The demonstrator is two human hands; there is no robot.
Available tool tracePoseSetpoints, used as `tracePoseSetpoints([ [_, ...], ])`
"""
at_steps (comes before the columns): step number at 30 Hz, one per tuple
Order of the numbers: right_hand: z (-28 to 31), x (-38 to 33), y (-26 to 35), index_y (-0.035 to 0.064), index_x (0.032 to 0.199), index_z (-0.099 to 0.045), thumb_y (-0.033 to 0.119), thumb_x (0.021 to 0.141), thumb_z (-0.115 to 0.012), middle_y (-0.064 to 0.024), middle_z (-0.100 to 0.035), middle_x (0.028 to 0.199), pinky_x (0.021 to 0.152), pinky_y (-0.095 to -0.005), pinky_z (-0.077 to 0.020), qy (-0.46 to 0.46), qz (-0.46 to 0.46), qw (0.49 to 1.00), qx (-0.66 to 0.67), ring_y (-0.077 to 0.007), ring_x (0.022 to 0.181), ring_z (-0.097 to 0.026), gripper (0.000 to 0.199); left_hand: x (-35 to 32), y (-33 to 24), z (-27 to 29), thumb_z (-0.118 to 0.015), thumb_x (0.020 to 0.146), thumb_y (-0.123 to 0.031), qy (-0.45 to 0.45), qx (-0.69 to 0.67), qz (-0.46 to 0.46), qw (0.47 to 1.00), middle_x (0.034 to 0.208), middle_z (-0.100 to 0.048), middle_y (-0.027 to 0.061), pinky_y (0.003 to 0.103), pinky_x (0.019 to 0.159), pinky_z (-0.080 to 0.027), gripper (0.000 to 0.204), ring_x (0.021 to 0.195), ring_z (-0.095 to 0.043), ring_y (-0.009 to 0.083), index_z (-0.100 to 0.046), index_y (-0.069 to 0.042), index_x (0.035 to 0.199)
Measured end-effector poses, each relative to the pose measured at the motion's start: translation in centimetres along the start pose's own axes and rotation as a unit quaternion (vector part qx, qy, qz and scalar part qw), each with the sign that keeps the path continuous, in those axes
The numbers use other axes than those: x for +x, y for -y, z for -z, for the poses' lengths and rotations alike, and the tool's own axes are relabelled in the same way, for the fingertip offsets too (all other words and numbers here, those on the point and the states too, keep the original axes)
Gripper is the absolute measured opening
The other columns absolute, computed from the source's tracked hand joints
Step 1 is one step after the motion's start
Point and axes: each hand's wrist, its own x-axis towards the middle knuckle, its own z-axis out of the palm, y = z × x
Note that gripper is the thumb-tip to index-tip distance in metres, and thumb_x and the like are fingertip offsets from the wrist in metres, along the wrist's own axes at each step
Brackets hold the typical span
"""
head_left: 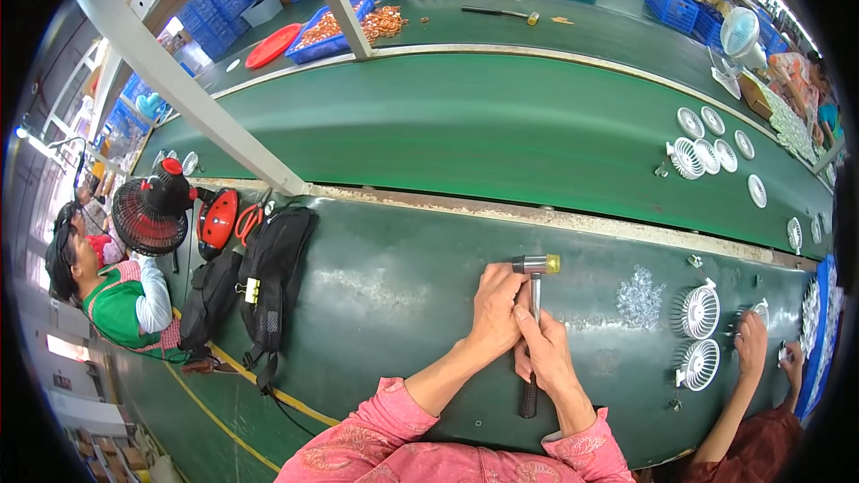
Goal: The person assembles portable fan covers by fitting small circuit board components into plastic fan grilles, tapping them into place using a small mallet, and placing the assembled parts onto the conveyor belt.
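A hammer point(540, 265) with a metal head, a yellowish striking face and a black grip stands head-away over the green table in front of me. My right hand point(548, 351) is closed around its shaft, and the black grip sticks out below the fingers. My left hand point(497, 302) is closed at the shaft just under the head, touching my right hand; its fingertips are partly hidden. To the right of my hands lies a pile of small clear pieces point(641, 298). White round fan grilles point(698, 311) lie beyond the pile.
A co-worker's hand point(752, 340) is at the right by a blue bin point(816, 340). Black bags point(273, 273), orange-handled scissors point(249, 222) and a black-and-red fan point(154, 212) are at left. A green conveyor point(429, 125) carrying white grilles runs behind a raised ledge; a slanted post point(197, 94) crosses it.
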Motion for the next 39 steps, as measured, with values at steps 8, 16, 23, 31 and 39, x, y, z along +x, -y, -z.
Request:
tracePoseSetpoints([
  [8, -0.2, 0.0, -0.2, 0.0021, 0.100, -0.050, 0.032, 0.101, -0.053, 0.0002, -0.043, 0.053, 0.030, -0.0258, -0.0296, -0.013, 0.022, 0.999, -0.023, -0.0084, 0.033, -0.037, 0.030, 0.0, 0.0, 0.0, -0.061, 0.084, -0.003, -0.003, 0.002, -0.006, 1.000, 0.096, -0.062, 0.0125, 0.045, 0.080, -0.045, 0.011, 0.093, -0.053, 0.0347, -0.063, -0.002, 0.095],
  [16, -1.2, -0.4, 0.4, -0.0006, 0.114, -0.046, 0.029, 0.099, -0.055, 0.0003, -0.046, 0.060, 0.031, -0.0249, -0.0312, -0.057, 0.063, 0.996, -0.023, -0.0069, 0.034, -0.038, 0.035, 0.2, -0.1, -0.2, -0.063, 0.084, -0.004, -0.015, 0.004, 0.000, 1.000, 0.090, -0.061, 0.0126, 0.043, 0.078, -0.045, 0.008, 0.091, -0.054, 0.0336, -0.062, -0.001, 0.091],
  [23, -0.8, -0.4, 0.4, -0.0027, 0.128, -0.045, 0.029, 0.096, -0.062, 0.0001, -0.050, 0.062, 0.034, -0.0247, -0.0337, -0.029, 0.066, 0.995, -0.063, -0.0073, 0.039, -0.045, 0.048, -0.1, 0.4, -0.3, -0.063, 0.083, -0.003, -0.016, 0.013, 0.003, 1.000, 0.089, -0.060, 0.0124, 0.044, 0.078, -0.045, 0.007, 0.090, -0.054, 0.0336, -0.061, -0.001, 0.090],
  [31, -0.9, -0.4, 0.4, -0.0005, 0.110, -0.054, 0.030, 0.096, -0.062, 0.0010, -0.049, 0.058, 0.034, -0.0249, -0.0331, -0.034, 0.055, 0.997, -0.032, -0.0068, 0.038, -0.044, 0.035, -0.3, 0.6, -0.2, -0.061, 0.084, 0.001, 0.004, 0.042, 0.010, 0.999, 0.098, -0.065, 0.0118, 0.041, 0.078, -0.049, 0.017, 0.093, -0.057, 0.0312, -0.065, -0.004, 0.100],
  [39, -0.9, -0.3, 0.4, 0.0006, 0.093, -0.054, 0.031, 0.096, -0.062, 0.0000, -0.048, 0.056, 0.034, -0.0255, -0.0328, -0.038, 0.062, 0.996, -0.042, -0.0077, 0.037, -0.044, 0.032, -0.3, 0.7, -0.2, -0.060, 0.084, 0.002, 0.001, 0.040, 0.006, 0.999, 0.097, -0.064, 0.0118, 0.040, 0.078, -0.048, 0.017, 0.092, -0.057, 0.0314, -0.064, -0.004, 0.099],
])
